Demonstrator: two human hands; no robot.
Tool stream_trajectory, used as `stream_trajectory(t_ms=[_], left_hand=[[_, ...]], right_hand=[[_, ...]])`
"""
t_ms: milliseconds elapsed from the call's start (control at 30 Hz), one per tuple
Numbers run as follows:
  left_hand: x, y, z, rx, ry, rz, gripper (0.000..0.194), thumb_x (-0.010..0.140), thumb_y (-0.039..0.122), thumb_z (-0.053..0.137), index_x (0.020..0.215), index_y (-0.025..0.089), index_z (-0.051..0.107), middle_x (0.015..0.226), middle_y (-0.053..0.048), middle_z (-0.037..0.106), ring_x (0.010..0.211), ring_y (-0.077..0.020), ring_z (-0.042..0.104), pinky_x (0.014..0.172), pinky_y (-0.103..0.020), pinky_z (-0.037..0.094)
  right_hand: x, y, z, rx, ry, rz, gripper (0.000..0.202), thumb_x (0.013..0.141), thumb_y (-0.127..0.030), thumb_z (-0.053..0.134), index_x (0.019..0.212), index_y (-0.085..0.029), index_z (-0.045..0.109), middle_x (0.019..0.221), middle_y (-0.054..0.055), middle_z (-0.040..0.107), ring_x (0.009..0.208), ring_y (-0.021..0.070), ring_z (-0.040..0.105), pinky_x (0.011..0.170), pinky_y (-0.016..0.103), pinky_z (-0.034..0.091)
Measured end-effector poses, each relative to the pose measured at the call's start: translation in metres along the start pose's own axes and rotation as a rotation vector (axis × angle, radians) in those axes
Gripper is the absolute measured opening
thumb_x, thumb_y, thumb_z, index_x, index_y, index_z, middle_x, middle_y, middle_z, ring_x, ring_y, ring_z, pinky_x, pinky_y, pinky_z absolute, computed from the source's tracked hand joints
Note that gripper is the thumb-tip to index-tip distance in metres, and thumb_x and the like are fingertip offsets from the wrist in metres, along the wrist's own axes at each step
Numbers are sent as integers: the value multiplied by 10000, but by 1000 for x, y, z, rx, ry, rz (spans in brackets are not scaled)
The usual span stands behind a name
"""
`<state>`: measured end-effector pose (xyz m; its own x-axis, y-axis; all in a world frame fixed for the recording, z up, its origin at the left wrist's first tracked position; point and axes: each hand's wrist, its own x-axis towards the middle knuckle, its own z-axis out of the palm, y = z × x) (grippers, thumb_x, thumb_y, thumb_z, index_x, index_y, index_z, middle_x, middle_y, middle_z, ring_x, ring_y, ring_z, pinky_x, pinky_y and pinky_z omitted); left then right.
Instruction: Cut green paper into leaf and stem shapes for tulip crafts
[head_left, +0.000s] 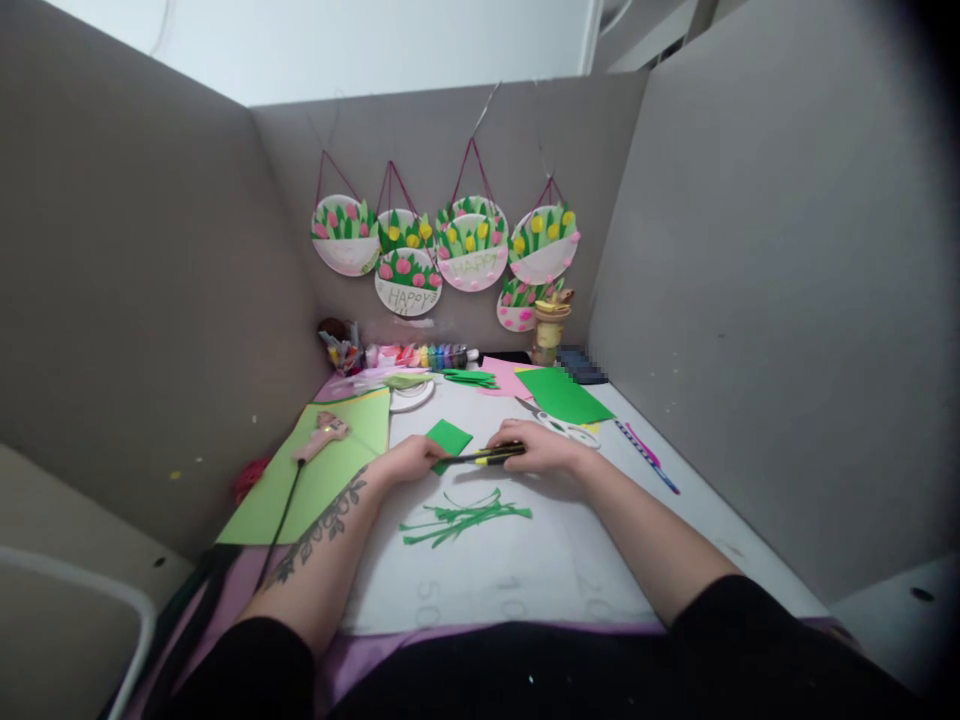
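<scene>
Head view, as watched from the room: the left hand (412,459) pinches a small green paper piece (453,436) over the white work surface (517,560); the right hand (537,446) grips black-and-yellow scissors (496,455), blades (461,459) pointing toward the other hand at the paper's near edge. Whether blades and paper touch, I cannot tell. Green strips (465,515) lie nearer the person (502,670); a glue gun (324,437) rests leftward on light-green paper (319,487).
</scene>
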<state>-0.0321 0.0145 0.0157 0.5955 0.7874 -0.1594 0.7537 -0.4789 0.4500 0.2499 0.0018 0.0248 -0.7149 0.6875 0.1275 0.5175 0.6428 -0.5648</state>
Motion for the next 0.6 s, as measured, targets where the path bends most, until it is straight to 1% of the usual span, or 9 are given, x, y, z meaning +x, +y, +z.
stream_trajectory(t_ms=[67,167,233,267,367,433,500,567,600], left_hand=[[-1,5,0,-14,51,-69,340,820,177,430,1026,183,700,893,-19,717,808,-167,618,744,-241,446],[-2,16,5,85,153,-101,267,822,317,495,951,162,670,871,-58,696,793,-194,617,703,-261,443],[-2,25,11,188,196,-125,303,771,398,578,944,159,649,909,-82,679,816,-218,614,691,-274,438],[-2,29,14,224,218,-135,291,767,387,585,942,162,642,938,-91,672,837,-222,614,698,-276,436],[0,37,20,269,224,-204,161,806,240,498,840,166,638,914,-97,670,839,-214,616,705,-280,427],[1,38,20,271,236,-236,190,813,169,441,789,163,630,880,-103,673,832,-214,616,714,-287,421],[1,37,19,240,274,-239,206,819,159,423,766,166,622,851,-99,674,821,-213,612,717,-291,414],[2,36,19,164,334,-192,196,830,184,428,763,176,612,832,-80,670,800,-202,602,710,-286,406],[2,35,19,113,364,-149,190,837,200,430,765,181,606,823,-68,665,787,-194,595,702,-282,403]], right_hand=[[1,13,-3,-6,135,123,370,720,-207,640,1089,-187,657,993,60,608,883,201,562,797,293,424],[4,27,1,-143,270,347,334,762,-256,621,1085,-171,640,983,80,623,891,217,559,774,299,419],[6,34,6,-247,263,453,342,766,-245,618,1100,-172,635,1010,101,621,935,234,556,783,304,413],[7,36,8,-287,250,488,346,770,-240,615,1110,-172,632,1035,114,617,961,242,554,793,309,412],[8,40,12,-373,259,550,347,803,-247,596,1140,-169,622,1107,145,595,1023,268,534,844,343,402],[9,39,15,-391,319,543,345,805,-250,603,1140,-173,625,1130,149,581,1067,283,506,892,381,388],[11,36,21,-331,408,448,329,798,-245,614,1119,-180,634,1131,138,576,1110,286,479,941,411,368],[16,31,30,-145,487,294,336,792,-245,618,1122,-180,625,1114,122,583,1093,260,498,942,399,384],[19,28,36,-5,507,228,369,781,-248,625,1143,-179,608,1098,111,589,1042,239,529,903,375,416]])
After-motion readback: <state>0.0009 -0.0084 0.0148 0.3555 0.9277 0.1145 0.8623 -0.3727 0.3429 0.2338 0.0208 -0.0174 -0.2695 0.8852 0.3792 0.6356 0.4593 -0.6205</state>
